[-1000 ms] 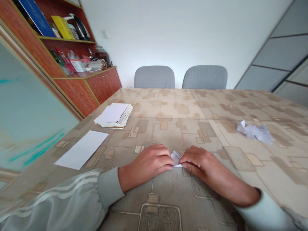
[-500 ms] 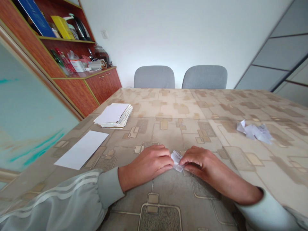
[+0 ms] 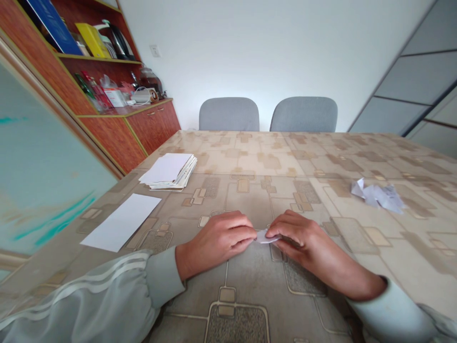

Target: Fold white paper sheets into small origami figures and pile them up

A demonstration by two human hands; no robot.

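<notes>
Between my hands, just over the table, is a small folded piece of white paper. My left hand pinches its left end, the fingertips pressed together. The right end sits between the thumb and fingers of my right hand. My fingers cover both ends of the paper, so its full shape is hidden. To the left of my left hand a flat white sheet lies on the table.
A stack of papers lies at the left, beyond the flat sheet. Crumpled or folded paper pieces sit at the right. The patterned table reaches back to two grey chairs. A wooden cabinet stands at the far left.
The folded paper has turned between my fingers: its printed face showed before, and now a plain, flatter side shows. Both hands have shifted only slightly and keep hold of it.
</notes>
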